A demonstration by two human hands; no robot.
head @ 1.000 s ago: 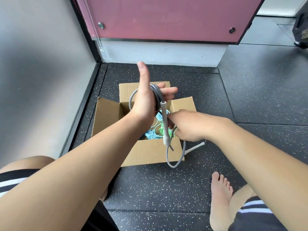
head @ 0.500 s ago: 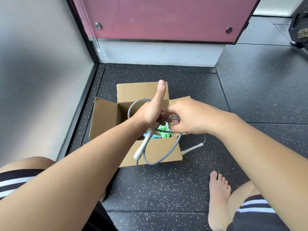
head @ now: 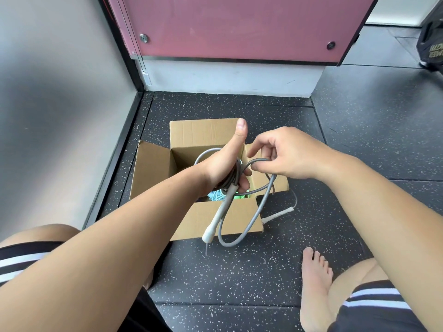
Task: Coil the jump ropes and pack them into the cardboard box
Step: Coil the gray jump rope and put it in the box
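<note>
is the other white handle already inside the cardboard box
No, that handle of the gray jump rope lies on the floor just outside the cardboard box, by its near right corner.

1. Left hand (head: 225,164) and right hand (head: 287,154): I record both as bare, ungloved.
2. Forearms (head: 148,226): uncovered for their full visible length.
3. Shorts (head: 21,257): black fabric; I count two white stripes running across the leg, and the same pattern shows on the other leg.
4. Foot (head: 314,283): bare, toes in plain view.
</note>
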